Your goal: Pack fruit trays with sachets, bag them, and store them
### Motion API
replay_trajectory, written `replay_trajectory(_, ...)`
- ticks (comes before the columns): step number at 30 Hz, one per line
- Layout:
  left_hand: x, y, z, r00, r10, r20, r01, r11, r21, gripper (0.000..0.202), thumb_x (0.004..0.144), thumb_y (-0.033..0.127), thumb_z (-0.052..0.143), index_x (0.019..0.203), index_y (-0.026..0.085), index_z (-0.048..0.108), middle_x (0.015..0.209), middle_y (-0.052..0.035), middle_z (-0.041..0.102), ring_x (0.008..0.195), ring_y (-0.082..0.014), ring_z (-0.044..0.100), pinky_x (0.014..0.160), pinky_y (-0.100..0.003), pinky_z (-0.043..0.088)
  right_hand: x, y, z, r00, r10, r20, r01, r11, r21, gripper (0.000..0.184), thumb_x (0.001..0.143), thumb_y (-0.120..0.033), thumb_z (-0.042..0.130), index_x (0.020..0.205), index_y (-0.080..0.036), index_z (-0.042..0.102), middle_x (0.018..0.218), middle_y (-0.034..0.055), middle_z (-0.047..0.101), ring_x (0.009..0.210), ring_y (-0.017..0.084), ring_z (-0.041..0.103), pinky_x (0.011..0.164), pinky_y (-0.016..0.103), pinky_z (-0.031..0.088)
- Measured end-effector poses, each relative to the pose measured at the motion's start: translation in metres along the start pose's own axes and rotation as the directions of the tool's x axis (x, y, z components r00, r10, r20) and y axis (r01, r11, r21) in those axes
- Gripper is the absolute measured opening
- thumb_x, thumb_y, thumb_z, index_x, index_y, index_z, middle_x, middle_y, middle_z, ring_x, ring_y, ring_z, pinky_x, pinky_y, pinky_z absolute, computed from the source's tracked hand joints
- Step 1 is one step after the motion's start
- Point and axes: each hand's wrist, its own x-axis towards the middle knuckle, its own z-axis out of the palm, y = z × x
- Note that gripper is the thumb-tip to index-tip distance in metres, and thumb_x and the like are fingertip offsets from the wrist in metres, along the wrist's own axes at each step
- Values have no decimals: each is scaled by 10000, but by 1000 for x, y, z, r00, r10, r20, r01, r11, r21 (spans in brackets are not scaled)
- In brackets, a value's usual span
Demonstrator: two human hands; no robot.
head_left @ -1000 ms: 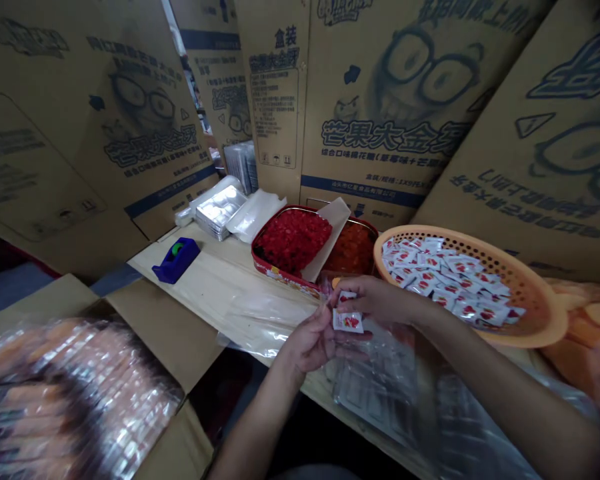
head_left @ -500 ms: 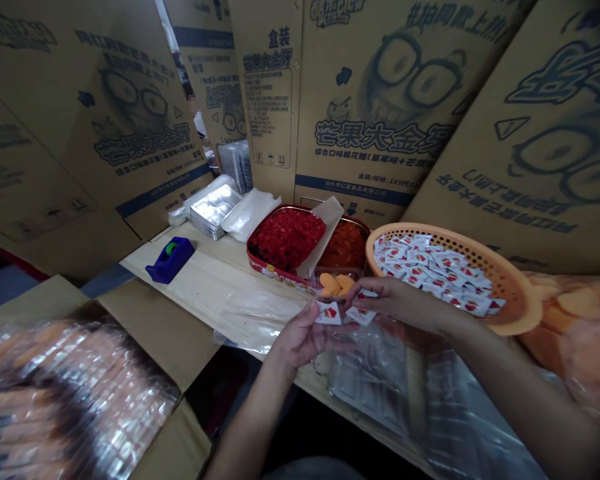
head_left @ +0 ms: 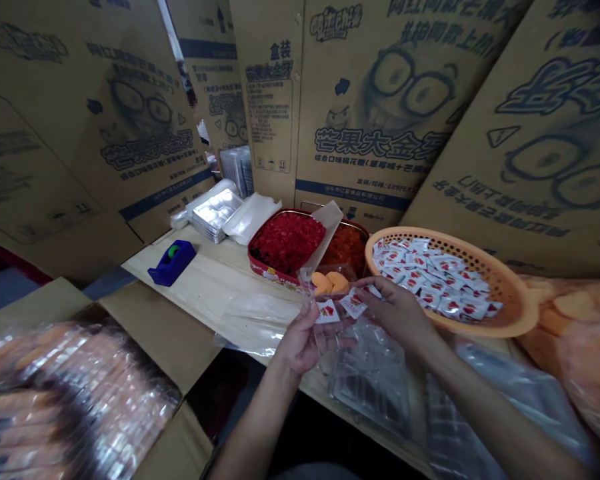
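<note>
Supports a clear tray (head_left: pixel 306 283) of orange discs (head_left: pixel 337 281) on a loosely spread left hand (head_left: pixel 303 340), pinching a red-printed white sachet (head_left: pixel 353 304) at its near side in the right hand's (head_left: pixel 395 310) near-touching fingertips, probably light, soft, slippery, best held by an edge.

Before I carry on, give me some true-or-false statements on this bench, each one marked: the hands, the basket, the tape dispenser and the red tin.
1. The left hand holds a clear tray with orange pieces in it. True.
2. The orange basket holds many white sachets. True.
3. The right hand is inside the basket. False: its fingers are on a single sachet at the tray.
4. The tape dispenser is yellow. False: it is blue.
5. The red tin stands between the dispenser and the basket. True.
</note>
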Motion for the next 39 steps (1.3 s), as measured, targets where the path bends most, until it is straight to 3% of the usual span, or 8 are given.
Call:
replay_trajectory(7,-4,3,-1,998,59,-4,-59,998,-2,519,841,390,559,1304,193,434,1246,-172,565,1098,-348,572,876,-544,456,-13,-7,-5,998,-7,55,2,997,81,421,785,-582,519,970,-212,596,857,54,668,785,217,609,602,294,474)
replay_trajectory(13,-8,13,-4,996,90,-27,-90,996,-2,533,861,372,532,1342,212,366,1216,-167,584,1075,-340,588,877,-550,452,4,9,-37,981,-116,-155,88,981,-173,284,819,-476,486,904,-234,606,965,63,656,908,249,594,810,392,453)
replay_trajectory(15,-10,18,-8,992,113,-57,-114,994,-1,521,857,375,540,1328,219,381,1207,-153,591,1058,-328,598,876,-542,459,15,20,-52,965,-127,-229,25,916,-400,217,835,-367,453,881,-213,600,941,87,646,917,270,584,823,423,432)
replay_trajectory(19,-18,31,-18,972,173,-158,-173,985,13,521,850,369,555,1329,262,381,1215,-117,583,1057,-296,600,887,-510,469,37,36,-68,948,-65,-310,-195,651,-734,238,854,-319,466,966,-159,602,1077,202,574,1071,380,496,837,517,386)
replay_trajectory(22,-25,41,-23,948,219,-230,-218,975,30,525,852,357,554,1330,256,364,1178,-114,591,1044,-294,606,881,-504,476,56,36,-50,961,-212,-179,6,661,-751,250,859,-294,481,1041,-155,582,1122,184,548,1097,321,485,886,424,394)
replay_trajectory(25,-29,47,-27,921,277,-274,-276,960,43,500,847,332,564,1302,257,370,1081,-88,619,994,-296,628,848,-502,497,80,32,-8,982,-120,148,188,729,-658,213,842,-181,472,1019,-167,590,1077,118,594,1001,221,554,874,295,413)
replay_trajectory(31,-33,56,-40,874,325,-360,-329,943,52,466,838,316,576,1266,261,399,1019,-73,627,880,-249,659,804,-478,524,121,44,58,950,96,296,124,757,-641,304,647,-122,675,950,-142,654,908,101,671,817,219,619,719,269,463)
replay_trajectory(39,-25,72,-55,865,353,-357,-369,929,23,408,845,325,561,1230,240,452,1041,-89,627,911,-265,653,820,-485,512,134,62,60,906,222,361,25,823,-568,139,595,-32,619,660,-146,666,588,-4,634,589,147,585,568,219,445)
